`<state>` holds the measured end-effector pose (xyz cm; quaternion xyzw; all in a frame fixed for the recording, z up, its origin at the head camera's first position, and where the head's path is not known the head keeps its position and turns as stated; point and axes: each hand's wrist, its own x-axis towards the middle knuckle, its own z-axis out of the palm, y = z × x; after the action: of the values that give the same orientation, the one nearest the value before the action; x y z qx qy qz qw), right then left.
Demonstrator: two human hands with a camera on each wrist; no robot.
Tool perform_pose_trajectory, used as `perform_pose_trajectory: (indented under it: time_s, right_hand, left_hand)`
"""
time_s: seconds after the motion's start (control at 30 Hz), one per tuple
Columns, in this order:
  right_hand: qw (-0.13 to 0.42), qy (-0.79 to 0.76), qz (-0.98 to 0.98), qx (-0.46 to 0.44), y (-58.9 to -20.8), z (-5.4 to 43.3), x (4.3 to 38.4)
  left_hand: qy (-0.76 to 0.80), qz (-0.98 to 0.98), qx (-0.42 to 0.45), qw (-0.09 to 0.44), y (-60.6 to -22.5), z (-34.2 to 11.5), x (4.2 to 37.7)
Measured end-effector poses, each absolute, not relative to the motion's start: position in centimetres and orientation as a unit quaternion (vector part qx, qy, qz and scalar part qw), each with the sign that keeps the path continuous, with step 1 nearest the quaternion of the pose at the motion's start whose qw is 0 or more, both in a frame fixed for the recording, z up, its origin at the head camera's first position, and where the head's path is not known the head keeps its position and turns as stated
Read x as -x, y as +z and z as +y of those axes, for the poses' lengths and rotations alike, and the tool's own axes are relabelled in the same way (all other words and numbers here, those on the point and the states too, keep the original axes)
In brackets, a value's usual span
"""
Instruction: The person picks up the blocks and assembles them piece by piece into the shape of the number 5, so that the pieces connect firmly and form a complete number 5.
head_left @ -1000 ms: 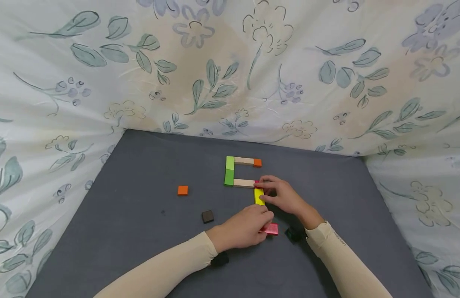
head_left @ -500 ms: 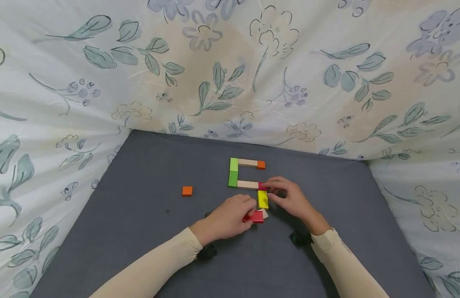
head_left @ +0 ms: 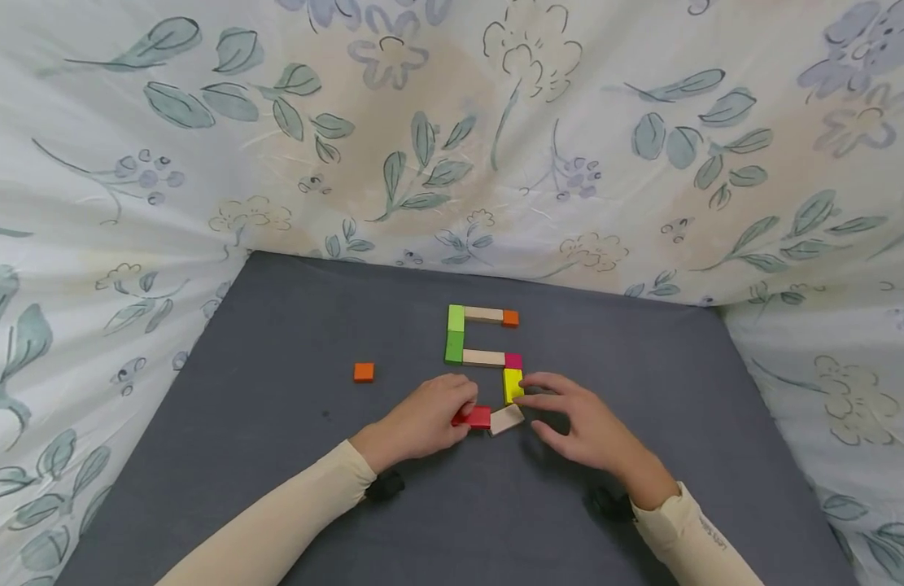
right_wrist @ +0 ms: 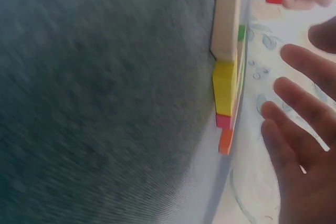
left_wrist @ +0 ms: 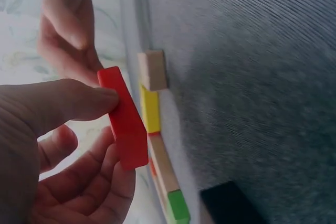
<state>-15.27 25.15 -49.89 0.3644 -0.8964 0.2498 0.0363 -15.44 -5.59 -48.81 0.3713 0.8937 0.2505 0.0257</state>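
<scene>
In the head view my left hand (head_left: 425, 415) pinches a red block (head_left: 479, 417). The left wrist view has that red block (left_wrist: 126, 121) tilted between thumb and fingers, above the cloth. My right hand (head_left: 587, 419) has its fingers spread, fingertips right beside a yellow block (head_left: 513, 386). Below the yellow one, a plain wooden block (head_left: 506, 419) lies slanted, one corner near the yellow block's lower end. A pink cube (head_left: 513, 360) sits at the yellow block's top end. From there a wooden block (head_left: 484, 357) runs left to a dark green block (head_left: 454, 347).
Further back, a light green block (head_left: 456, 318), another wooden block (head_left: 484, 314) and an orange cube (head_left: 510, 318) continue the line. A lone orange block (head_left: 364, 373) lies to the left. A black block (left_wrist: 231, 203) shows in the left wrist view. Grey cloth (head_left: 290, 342) covers the table.
My left hand has moved left and slightly back with the red block, uncovering the slanted wooden block. My right hand has drawn away from the pink cube, its fingers spreading.
</scene>
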Motion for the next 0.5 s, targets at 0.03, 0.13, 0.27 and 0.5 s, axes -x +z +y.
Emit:
perform_pose_trajectory:
  time_s: [0.03,0.13,0.27,0.5]
  right_hand:
    - [0.030,0.246,-0.896,-0.367,-50.0,25.1,15.1]
    - [0.017,0.239,-0.896,-0.375,-50.3,24.8,14.9]
    - [0.008,0.234,-0.896,-0.377,-50.7,24.6,14.9]
    - [0.002,0.228,-0.900,-0.372,-50.9,24.5,14.9]
  left_hand:
    - [0.248,0.894,-0.371,0.029,-48.9,-5.7,15.5]
    - [0.240,0.895,-0.374,0.041,-49.2,-5.9,15.6]
    - [0.236,0.892,-0.381,0.054,-49.5,-6.0,15.7]
    - [0.234,0.889,-0.388,0.067,-49.9,-5.9,15.8]
